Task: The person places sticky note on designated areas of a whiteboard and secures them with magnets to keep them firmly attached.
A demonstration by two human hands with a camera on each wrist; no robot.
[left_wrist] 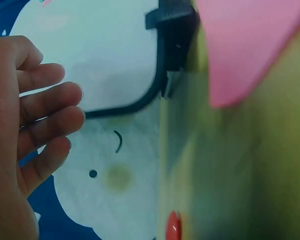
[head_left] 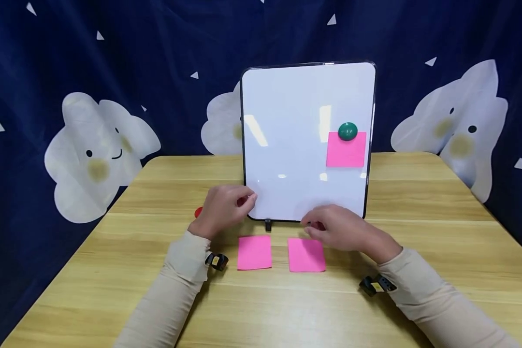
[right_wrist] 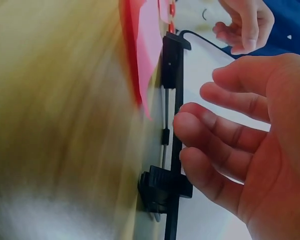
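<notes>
A black-framed whiteboard (head_left: 287,154) stands upright on the table. My left hand (head_left: 226,205) is at its lower left corner, fingers loosely bent with nothing between them. Over the board's lower right part in the head view hangs my right hand (head_left: 341,227), its fingers loosely curved and holding nothing. One pink sticky note (head_left: 346,155) is on the board's right side, with a round green magnet (head_left: 347,131) over its top edge. Two more pink notes, a left one (head_left: 254,253) and a right one (head_left: 306,255), lie side by side before the board.
Partly hidden behind my left wrist is a red object (head_left: 197,212), shiny in the left wrist view. Black stand feet (right_wrist: 165,187) support the board's lower edge. A dark blue curtain (head_left: 178,38) with white clouds hangs behind the wooden table (head_left: 261,314).
</notes>
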